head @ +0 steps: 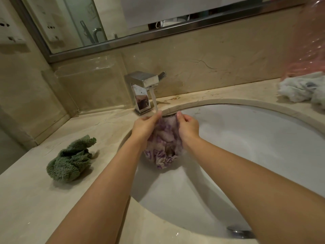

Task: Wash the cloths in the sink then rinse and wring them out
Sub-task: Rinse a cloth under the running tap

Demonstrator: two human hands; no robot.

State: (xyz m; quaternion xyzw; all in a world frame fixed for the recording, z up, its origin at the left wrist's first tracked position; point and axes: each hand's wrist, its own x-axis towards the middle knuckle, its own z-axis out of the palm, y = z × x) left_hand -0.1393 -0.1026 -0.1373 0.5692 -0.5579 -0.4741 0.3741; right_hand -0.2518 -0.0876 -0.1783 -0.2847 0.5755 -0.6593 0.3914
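- A purple-and-white patterned fluffy cloth (163, 141) is held over the white oval sink (246, 138), under water running from the square chrome tap (143, 88).
- It is gripped at its top edge by the left hand (146, 126) and right hand (188, 126), fingers curled and pinching the fabric.
- The step in hand is judged to be rinsing; wringing would call for bunching and twisting.
- A crumpled green fluffy cloth (70, 161) and a white crumpled cloth (299, 90) are seen on the beige marble counter (35, 199), below a framed mirror (109, 20).
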